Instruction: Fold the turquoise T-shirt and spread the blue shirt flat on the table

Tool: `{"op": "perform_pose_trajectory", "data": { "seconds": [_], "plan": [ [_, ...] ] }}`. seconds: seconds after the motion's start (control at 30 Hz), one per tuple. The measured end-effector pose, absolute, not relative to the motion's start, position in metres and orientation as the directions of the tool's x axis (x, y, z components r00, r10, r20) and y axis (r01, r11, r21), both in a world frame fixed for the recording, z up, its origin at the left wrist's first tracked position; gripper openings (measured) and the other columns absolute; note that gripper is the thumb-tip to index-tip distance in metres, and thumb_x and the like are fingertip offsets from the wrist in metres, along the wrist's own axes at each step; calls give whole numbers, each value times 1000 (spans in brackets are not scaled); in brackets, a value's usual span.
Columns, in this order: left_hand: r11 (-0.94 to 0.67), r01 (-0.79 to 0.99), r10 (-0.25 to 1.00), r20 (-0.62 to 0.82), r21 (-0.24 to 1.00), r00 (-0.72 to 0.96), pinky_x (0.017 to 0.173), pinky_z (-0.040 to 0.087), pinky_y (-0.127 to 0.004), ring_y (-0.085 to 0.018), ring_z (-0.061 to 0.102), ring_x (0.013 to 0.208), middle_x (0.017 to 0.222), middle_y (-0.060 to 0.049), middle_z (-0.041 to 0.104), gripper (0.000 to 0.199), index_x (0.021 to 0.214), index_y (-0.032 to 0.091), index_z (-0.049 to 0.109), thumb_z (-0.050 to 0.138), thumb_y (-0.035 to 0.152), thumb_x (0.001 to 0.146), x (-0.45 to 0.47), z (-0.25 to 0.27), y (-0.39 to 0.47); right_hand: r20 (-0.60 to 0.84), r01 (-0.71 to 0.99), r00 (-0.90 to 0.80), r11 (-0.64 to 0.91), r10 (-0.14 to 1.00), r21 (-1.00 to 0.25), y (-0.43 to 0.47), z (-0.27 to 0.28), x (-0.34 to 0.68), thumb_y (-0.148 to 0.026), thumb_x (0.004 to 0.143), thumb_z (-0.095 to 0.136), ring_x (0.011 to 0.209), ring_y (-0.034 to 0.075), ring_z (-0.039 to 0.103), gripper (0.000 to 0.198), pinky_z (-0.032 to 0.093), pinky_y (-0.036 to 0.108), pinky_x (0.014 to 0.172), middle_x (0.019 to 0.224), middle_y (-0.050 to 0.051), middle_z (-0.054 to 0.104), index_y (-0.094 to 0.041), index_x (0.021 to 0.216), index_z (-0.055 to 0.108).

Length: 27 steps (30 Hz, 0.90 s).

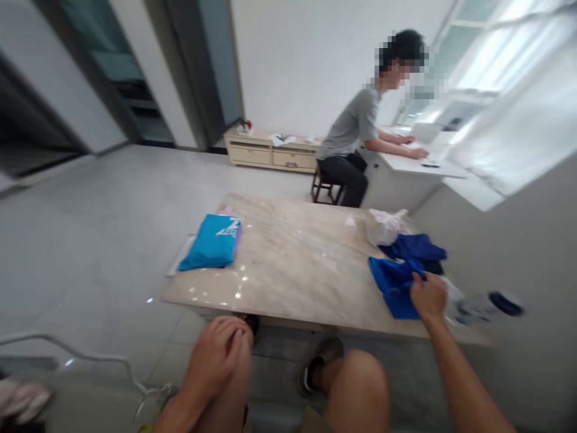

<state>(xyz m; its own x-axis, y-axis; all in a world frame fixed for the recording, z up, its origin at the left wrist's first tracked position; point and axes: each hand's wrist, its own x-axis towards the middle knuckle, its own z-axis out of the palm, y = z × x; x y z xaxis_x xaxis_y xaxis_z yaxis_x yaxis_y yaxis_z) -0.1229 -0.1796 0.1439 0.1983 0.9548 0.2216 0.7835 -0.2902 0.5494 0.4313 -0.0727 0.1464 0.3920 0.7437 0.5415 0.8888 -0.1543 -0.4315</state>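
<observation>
The person's left hand (pixel 215 344) and right hand (pixel 429 296) are bare, as are both slim forearms (pixel 464 373) and the rounded knees (pixel 360 376). A fold of khaki-olive shorts (pixel 315 420) shows at the lap. The right shoe (pixel 332 349) is a low, dark olive-brown one with a blackish collar and a pale streak near the heel; the partly hidden left shoe (pixel 253 326) looks similarly dark.
</observation>
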Motion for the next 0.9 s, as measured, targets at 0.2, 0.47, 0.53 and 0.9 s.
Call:
{"op": "perform_pose_trajectory", "data": {
  "seconds": [0.2, 0.47, 0.53, 0.9],
  "plan": [
    [-236, 820, 965, 226, 521, 134, 97, 54, -46, -29, 71, 108, 107, -6, 81, 30, 97, 25, 78, 49, 27, 104, -106, 150, -191, 627, 756, 596, -88, 502, -648, -64, 207, 385, -61, 97, 52, 72, 28, 56, 43, 45, 42, 76, 77, 10, 59, -20, 93, 63],
    [-268, 789, 957, 249, 553, 151, 99, 53, -49, -30, 70, 109, 109, -9, 79, 27, 98, 23, 75, 49, 26, 105, -120, 144, -201, 330, 426, 410, 141, 850, -894, -129, 181, 236, -72, 95, 59, 70, 23, 59, 55, 49, 35, 68, 79, 7, 69, -18, 101, 70],
    [-281, 777, 953, 258, 562, 159, 101, 53, -50, -31, 70, 113, 113, -10, 79, 26, 103, 22, 75, 49, 25, 105, -123, 145, -201, 277, 332, 325, 165, 904, -929, -145, 183, 211, -69, 96, 61, 71, 21, 60, 52, 50, 33, 68, 80, 5, 70, -18, 102, 71],
    [-335, 166, 836, 212, 928, 506, 105, 58, -42, -31, 69, 121, 133, -10, 74, 65, 139, 21, 67, 88, 52, 86, -52, 238, -189, 259, 370, -331, 378, 907, -849, -211, 327, 152, -36, 109, 57, 88, 17, 66, 22, 50, 28, 80, 94, 2, 74, -21, 103, 71]
  ]
}}
